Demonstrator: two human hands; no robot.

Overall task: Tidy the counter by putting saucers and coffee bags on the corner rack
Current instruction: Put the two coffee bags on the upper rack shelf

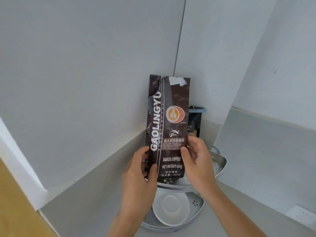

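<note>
A tall dark brown coffee bag (168,106) printed "GAOLINGYU" stands upright on the upper tier of a grey metal corner rack (221,165). My left hand (139,178) grips its lower left edge. My right hand (199,161) holds its lower right edge, thumb on the front. Behind it on the same tier stands a second, black coffee bag (195,122) closed with a blue clip, mostly hidden. A white saucer (171,209) lies on the rack's lower tier (198,207).
The rack sits in the corner where two pale walls meet, on a grey counter (82,202). A white wall socket (301,215) is at the lower right. A yellow surface (12,202) shows at the far left.
</note>
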